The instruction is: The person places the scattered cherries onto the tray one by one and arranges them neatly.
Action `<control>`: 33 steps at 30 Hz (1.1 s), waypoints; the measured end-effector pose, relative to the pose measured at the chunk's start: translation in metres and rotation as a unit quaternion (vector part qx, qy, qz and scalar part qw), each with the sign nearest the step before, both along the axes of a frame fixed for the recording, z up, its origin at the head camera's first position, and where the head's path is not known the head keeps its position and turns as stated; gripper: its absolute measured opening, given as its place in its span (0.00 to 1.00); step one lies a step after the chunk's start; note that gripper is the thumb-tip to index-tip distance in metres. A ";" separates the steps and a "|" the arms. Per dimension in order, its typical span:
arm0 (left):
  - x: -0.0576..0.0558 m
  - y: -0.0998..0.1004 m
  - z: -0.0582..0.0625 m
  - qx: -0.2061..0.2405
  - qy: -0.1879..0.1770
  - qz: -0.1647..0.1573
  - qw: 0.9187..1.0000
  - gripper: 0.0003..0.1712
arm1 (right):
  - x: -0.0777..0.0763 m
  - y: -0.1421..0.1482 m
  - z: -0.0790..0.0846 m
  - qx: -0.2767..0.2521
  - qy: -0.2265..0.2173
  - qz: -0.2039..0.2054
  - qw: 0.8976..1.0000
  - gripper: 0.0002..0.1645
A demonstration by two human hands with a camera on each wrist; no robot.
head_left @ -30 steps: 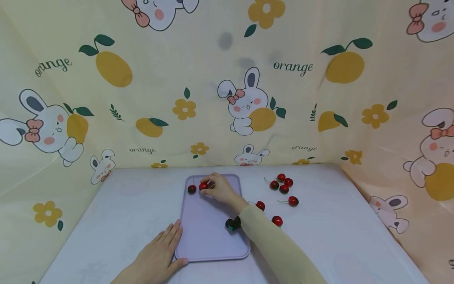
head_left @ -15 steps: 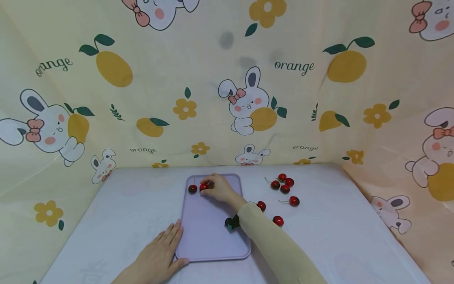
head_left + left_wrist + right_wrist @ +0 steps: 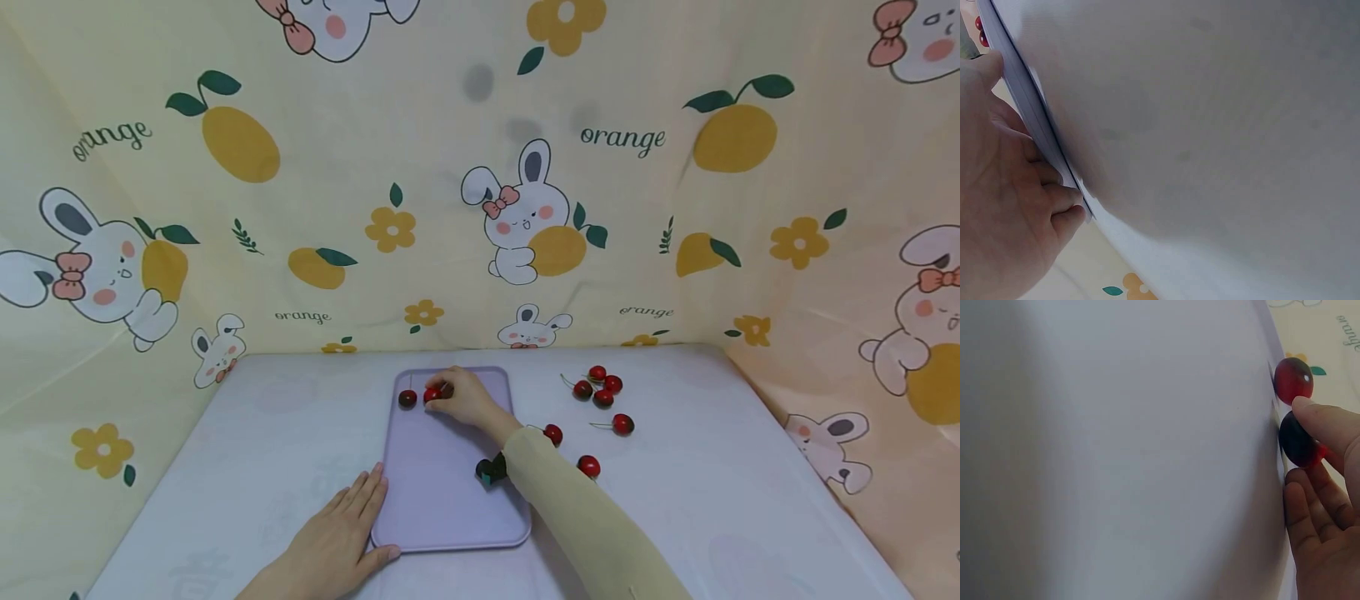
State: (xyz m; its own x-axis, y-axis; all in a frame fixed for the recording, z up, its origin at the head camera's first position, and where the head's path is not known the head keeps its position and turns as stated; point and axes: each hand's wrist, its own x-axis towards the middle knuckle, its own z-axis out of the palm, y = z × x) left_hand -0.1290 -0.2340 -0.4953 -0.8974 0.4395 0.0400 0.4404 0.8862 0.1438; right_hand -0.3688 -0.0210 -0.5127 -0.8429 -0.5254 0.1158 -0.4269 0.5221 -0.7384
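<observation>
Barely shifted: right hand (image 3: 468, 402) | pinches cherry (image 3: 431, 397) | extended left hand (image 3: 335, 528) touches tray (image 3: 431, 483)

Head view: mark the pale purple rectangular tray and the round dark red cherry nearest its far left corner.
Pale purple rectangular tray (image 3: 433, 504), head view: bare front part of its floor.
Round dark red cherry (image 3: 407, 399), head view: middle of its body.

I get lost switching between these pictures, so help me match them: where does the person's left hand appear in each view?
Head: the left hand is at the bottom, left of centre, by the left edge of the purple tray.
Left wrist: the left hand fills the left side.
Right wrist: not in it.
Shared landmark: the patterned cloth with yellow flowers, seen in all three.
</observation>
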 end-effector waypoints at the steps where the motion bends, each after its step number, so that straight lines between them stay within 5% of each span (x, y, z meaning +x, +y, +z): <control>1: 0.000 0.000 0.000 0.000 0.001 0.000 1.000 0.53 | 0.000 0.000 0.000 0.001 0.000 -0.001 1.000 0.19; 19: 0.000 0.001 -0.001 0.001 -0.001 0.003 1.000 0.53 | 0.001 0.001 0.001 0.000 -0.001 -0.001 1.000 0.21; 33: 0.000 0.001 -0.001 0.000 -0.007 0.001 1.000 0.54 | 0.010 0.008 0.018 -0.015 0.006 -0.014 1.000 0.24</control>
